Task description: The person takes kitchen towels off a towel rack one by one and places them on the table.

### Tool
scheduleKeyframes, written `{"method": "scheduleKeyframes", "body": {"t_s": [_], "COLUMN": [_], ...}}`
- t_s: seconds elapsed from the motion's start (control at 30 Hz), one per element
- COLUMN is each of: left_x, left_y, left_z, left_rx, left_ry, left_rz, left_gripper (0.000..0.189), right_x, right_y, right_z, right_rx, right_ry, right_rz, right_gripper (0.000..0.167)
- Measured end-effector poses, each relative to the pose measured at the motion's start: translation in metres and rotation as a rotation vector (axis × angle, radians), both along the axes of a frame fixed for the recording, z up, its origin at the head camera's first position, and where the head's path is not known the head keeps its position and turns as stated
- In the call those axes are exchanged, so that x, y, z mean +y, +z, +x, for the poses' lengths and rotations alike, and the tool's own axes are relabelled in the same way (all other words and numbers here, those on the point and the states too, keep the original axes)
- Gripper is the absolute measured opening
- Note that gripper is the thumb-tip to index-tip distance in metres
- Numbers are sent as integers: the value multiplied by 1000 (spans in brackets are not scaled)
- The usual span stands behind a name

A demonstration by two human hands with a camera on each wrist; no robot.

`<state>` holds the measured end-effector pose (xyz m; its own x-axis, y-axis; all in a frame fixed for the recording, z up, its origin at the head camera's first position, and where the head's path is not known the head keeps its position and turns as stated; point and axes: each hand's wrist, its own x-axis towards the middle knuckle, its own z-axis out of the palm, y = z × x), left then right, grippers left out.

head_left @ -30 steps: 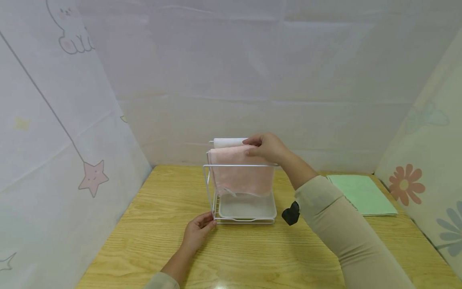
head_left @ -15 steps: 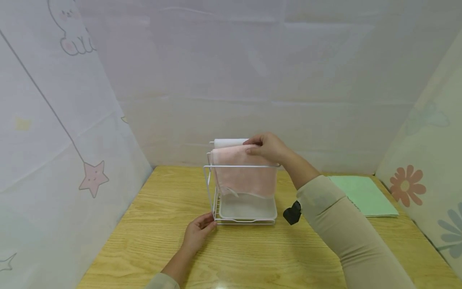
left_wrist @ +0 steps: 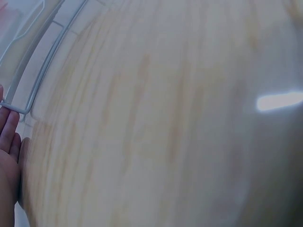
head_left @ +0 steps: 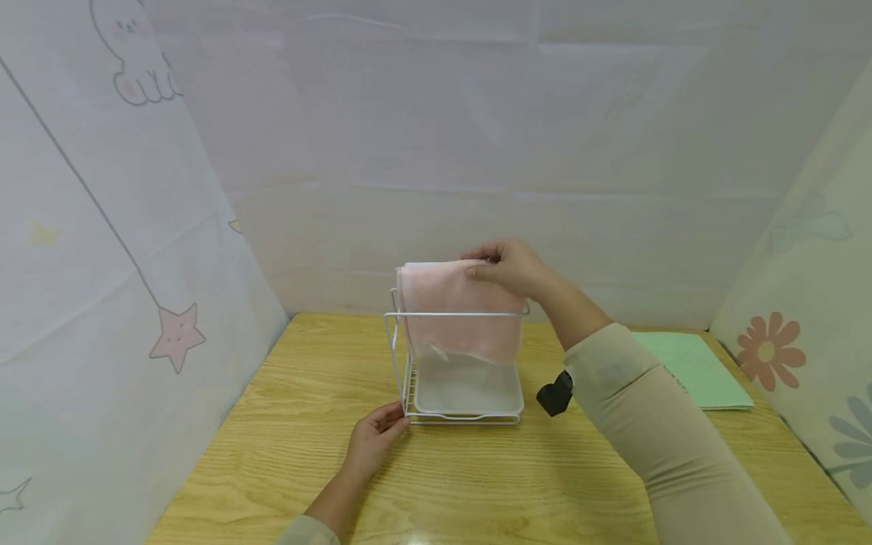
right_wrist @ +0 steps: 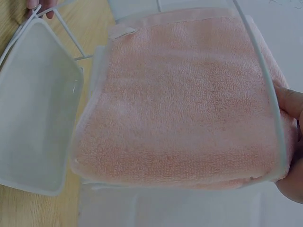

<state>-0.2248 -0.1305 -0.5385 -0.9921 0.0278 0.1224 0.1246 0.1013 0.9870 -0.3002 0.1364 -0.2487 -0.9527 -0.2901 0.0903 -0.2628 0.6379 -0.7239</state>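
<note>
A folded pink towel [head_left: 459, 333] hangs in the white wire rack [head_left: 455, 313], behind its front top bar. My right hand [head_left: 512, 269] pinches the towel's upper edge, thumb in front and fingers behind. In the right wrist view the towel [right_wrist: 189, 99] shows its terry surface and a small white tag. The rack's bar crosses it near my thumb [right_wrist: 289, 100]. My left hand [head_left: 371, 437] holds the rack's lower left front corner between thumb and fingers. The left wrist view shows those fingers [left_wrist: 8, 135] at the wire corner. A thin white edge lies behind the towel's top.
A shallow white tray [head_left: 468, 390] sits in the rack's base, below the towel. A folded green cloth [head_left: 702, 371] lies at the right on the wooden table [head_left: 272, 454]. Patterned sheets [head_left: 409, 151] enclose the back and sides. A black device [head_left: 555, 393] hangs by the right sleeve.
My right hand has lifted the pink towel a little. Its top edge now hides most of the white roll-like edge behind, and more tray shows below. My left hand has stayed at the rack corner.
</note>
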Motion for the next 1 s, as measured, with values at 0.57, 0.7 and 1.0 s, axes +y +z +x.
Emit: {"method": "scheduleKeyframes", "body": {"t_s": [0.57, 0.7, 1.0], "left_x": [1, 0, 1], "left_y": [-2, -1, -1], "left_z": [-3, -3, -3], "left_rx": [-17, -23, -16], "left_ry": [-2, -2, -3], "left_rz": [20, 17, 4], "left_gripper": [36, 36, 35], "right_x": [1, 1, 0], "right_y": [34, 41, 68], "right_z": [7, 9, 14], "right_rx": [57, 76, 103], "right_ry": [-52, -47, -51], "right_rz": [-36, -40, -39], "right_gripper": [33, 33, 35]}}
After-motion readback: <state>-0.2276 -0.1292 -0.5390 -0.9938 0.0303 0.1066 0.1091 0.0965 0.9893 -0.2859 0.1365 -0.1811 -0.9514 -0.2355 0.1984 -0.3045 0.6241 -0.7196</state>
